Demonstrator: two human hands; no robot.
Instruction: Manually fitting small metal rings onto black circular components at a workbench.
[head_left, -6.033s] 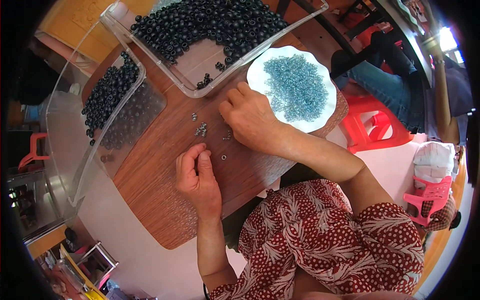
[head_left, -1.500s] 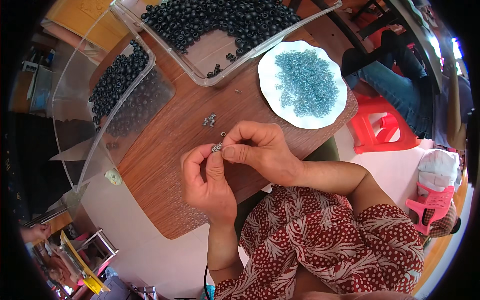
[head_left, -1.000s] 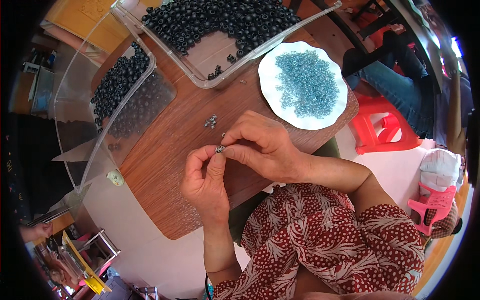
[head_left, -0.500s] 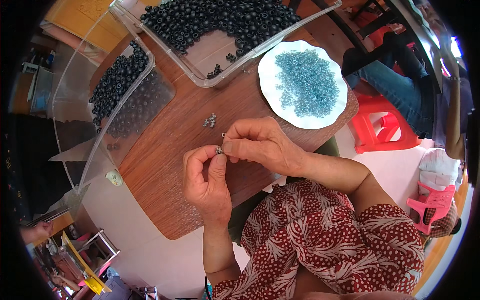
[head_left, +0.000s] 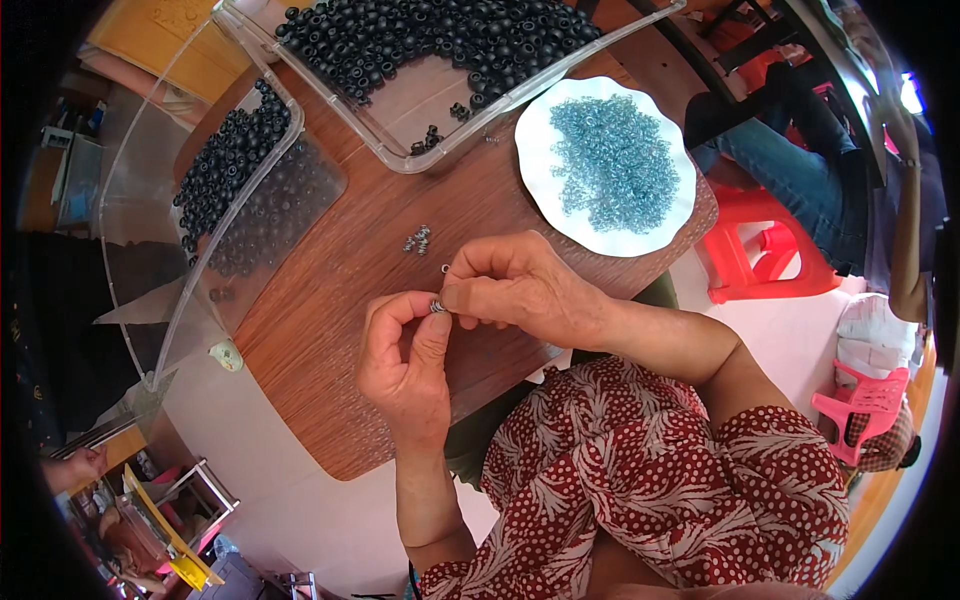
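Left hand (head_left: 408, 370) — fingers clamped on small silvery piece (head_left: 438, 306) | right hand (head_left: 532, 292) — fingers against it, grip unclear

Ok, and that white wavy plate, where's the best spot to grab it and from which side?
Probably by the scalloped rim of the white plate, coming from the person's right, pinched from above and below. The small bluish pieces are heaped in the middle, leaving a bare white border; the clear tray crowds the far-left side, while the right side lies close to the tabletop's edge.
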